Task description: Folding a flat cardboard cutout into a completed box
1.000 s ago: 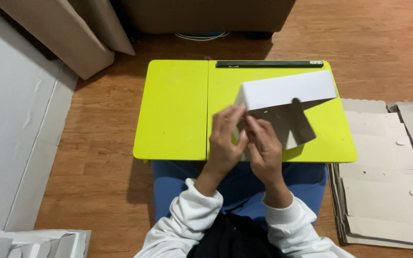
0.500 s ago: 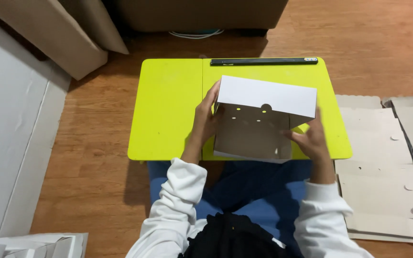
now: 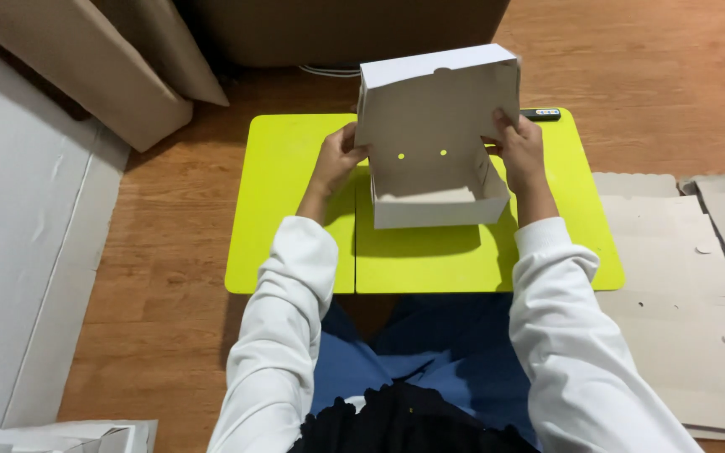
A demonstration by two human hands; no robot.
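A white cardboard box point(image 3: 430, 180) stands on the lime-green folding table point(image 3: 295, 218), its tray formed and its lid raised upright toward the far side. My left hand point(image 3: 339, 157) grips the box's left wall. My right hand point(image 3: 518, 151) holds its right wall, with the thumb pressed on the lid's side flap. Inside, the back panel shows two small round holes. Both arms wear white sleeves.
A black marker point(image 3: 540, 113) lies at the table's far right edge, partly behind the box. Flat cardboard box blanks point(image 3: 690, 277) are stacked on the wooden floor to the right. A brown carton point(image 3: 86, 75) leans at the far left, and a white folded box point(image 3: 60, 436) sits bottom left.
The flat, half-folded blank has been shaped into a standing box with raised lid. My hands moved from its lower corners to its two side walls, and the camera has moved closer.
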